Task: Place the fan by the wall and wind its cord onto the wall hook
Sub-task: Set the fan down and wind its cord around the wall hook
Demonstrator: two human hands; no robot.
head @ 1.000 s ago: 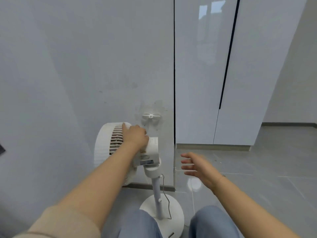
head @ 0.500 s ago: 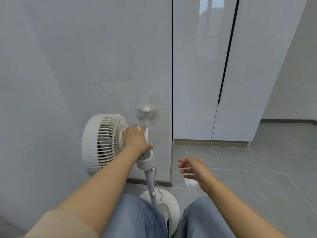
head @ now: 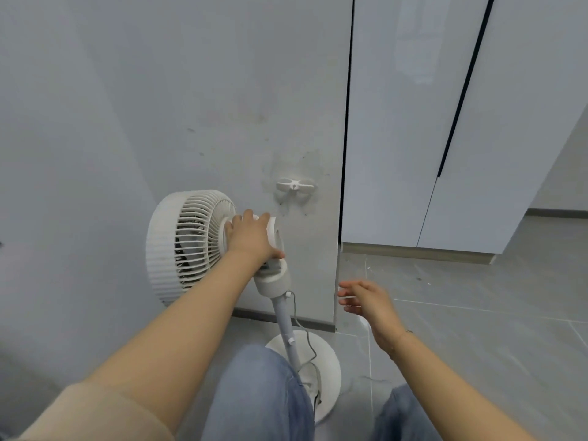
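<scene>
A white pedestal fan (head: 181,243) stands close to the grey wall, its grille facing left and its pole leaning toward the round base (head: 327,370) on the floor. My left hand (head: 251,237) grips the motor housing behind the grille. A thin grey cord (head: 307,342) runs from below the fan head down the pole and lies bunched on the base. A white two-armed wall hook (head: 296,185) sits on the wall just above and right of the fan head, with nothing on it. My right hand (head: 366,300) hovers open to the right of the pole, holding nothing.
The grey wall (head: 159,106) ends at a corner edge (head: 342,218) just right of the hook. White glossy cupboard doors (head: 445,122) stand beyond it. My jeans-clad knees (head: 254,399) are beside the base. Grey floor tiles (head: 493,313) stretch to the right.
The fan head has swung so its grille faces further left, and the pole now leans more. My left hand stays on the housing. My right hand has hardly moved.
</scene>
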